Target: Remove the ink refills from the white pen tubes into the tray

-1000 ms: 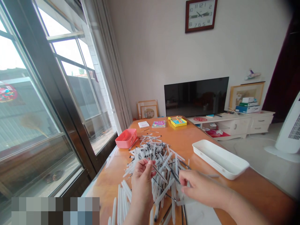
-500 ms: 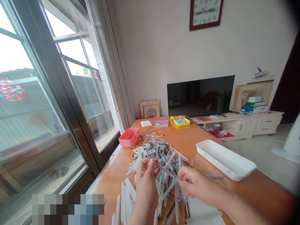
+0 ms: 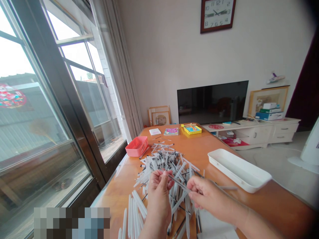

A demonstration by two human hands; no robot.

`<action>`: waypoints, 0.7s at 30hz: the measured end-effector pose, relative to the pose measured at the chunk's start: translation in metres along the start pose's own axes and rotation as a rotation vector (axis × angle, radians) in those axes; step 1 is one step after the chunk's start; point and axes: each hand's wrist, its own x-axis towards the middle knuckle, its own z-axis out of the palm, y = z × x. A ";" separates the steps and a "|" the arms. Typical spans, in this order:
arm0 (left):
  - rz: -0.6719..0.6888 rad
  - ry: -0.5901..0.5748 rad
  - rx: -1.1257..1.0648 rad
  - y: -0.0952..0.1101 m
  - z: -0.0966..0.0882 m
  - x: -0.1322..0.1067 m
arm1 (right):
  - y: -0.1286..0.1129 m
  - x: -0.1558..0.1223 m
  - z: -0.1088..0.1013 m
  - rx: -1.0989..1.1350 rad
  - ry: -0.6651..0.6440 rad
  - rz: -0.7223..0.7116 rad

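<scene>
Left hand point(image 3: 159, 186) and right hand point(image 3: 208, 197) each pinch one end of a pen point(image 3: 179, 183). Pen pile point(image 3: 163, 161) sits below, mid-tabletop point(image 3: 264, 202). Tray point(image 3: 239, 170) near right edge.

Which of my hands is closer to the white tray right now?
Right. The right hand is left of the white tray, not touching; the left hand is farther left over the pen pile, both gripping one pen.

the wall clock point(image 3: 218, 15) bears black hour numerals.
</scene>
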 end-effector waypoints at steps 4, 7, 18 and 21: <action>-0.011 0.018 0.018 -0.001 0.001 0.000 | -0.004 0.001 0.001 0.041 0.029 0.005; -0.024 0.054 0.035 -0.002 0.001 0.002 | -0.005 0.001 0.002 0.071 0.048 0.003; -0.016 0.067 0.019 -0.001 0.005 0.000 | -0.012 -0.002 -0.002 0.040 0.095 -0.050; -0.021 0.073 0.015 -0.001 0.006 -0.001 | -0.012 -0.001 -0.003 0.052 0.101 -0.053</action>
